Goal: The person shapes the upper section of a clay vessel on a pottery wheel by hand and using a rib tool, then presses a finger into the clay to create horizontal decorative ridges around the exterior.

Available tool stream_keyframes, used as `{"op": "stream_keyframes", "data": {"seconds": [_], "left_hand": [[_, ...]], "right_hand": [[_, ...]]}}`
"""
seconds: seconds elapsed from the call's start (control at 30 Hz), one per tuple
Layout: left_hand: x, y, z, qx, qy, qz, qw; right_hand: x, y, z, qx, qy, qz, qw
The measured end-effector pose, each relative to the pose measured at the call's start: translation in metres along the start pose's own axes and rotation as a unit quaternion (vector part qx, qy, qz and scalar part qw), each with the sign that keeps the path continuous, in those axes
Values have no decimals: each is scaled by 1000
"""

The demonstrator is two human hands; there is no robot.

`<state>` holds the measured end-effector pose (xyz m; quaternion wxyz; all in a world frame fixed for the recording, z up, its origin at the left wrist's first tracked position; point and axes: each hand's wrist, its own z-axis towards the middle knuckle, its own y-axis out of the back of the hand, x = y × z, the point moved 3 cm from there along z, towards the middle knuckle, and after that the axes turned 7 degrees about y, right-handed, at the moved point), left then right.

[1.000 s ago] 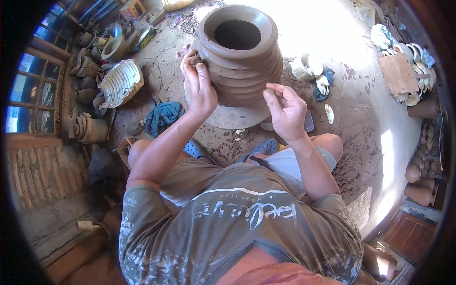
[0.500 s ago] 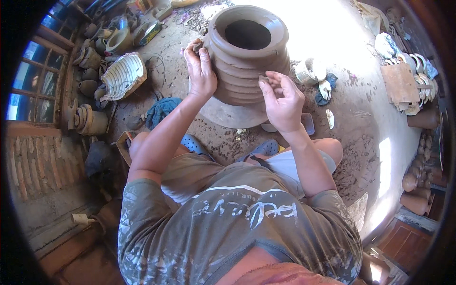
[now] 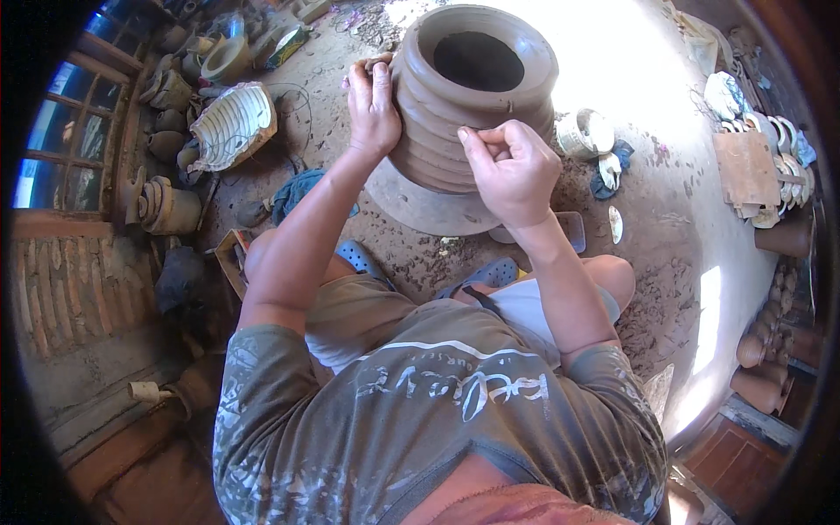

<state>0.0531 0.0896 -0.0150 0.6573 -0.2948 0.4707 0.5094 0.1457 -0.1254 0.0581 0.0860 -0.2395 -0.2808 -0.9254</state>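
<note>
A large wet clay pot [image 3: 437, 144] with a ridged, coiled wall, a thick rounded rim and a wide dark mouth stands upright on a round wheel head [image 3: 420, 203] in front of me. My left hand [image 3: 374, 114] lies along the pot's left side, fingers curled at the top round a dark lump of clay [image 3: 379, 60]. In front of the right part of the wall, my right hand [image 3: 516, 171] is closed, thumb and forefinger pinched together close to the ridges. Whatever sits inside that pinch is hidden, and I cannot tell whether the fingertips touch the wall.
Left of the wheel lie a white ribbed mould [image 3: 234, 127] and a blue cloth [image 3: 302, 194]. A white tub [image 3: 584, 134] and a clear plastic container [image 3: 570, 230] stand on the right. Clay crumbs litter the floor. Finished pots [image 3: 759, 385] line the right wall.
My right hand has turned and curled shut, moving slightly left and up along the wall; the clay bit in its fingers no longer shows. The left hand stays at the pot's side.
</note>
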Motion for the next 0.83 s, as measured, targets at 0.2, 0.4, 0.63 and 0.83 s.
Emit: {"op": "stream_keyframes", "data": {"seconds": [0.2,0.4,0.63,0.83], "left_hand": [[6,6,26,81,-16,36,996],[9,3,40,108,-30,31,993],[10,2,35,106,4,5,994],[1,0,10,64,59,-29,996]], "right_hand": [[-33,15,-1,19,-79,82,993],[-88,52,8,72,-175,89,978],[-125,67,-9,-11,-237,168,957],[-75,47,-24,147,-283,154,935]]}}
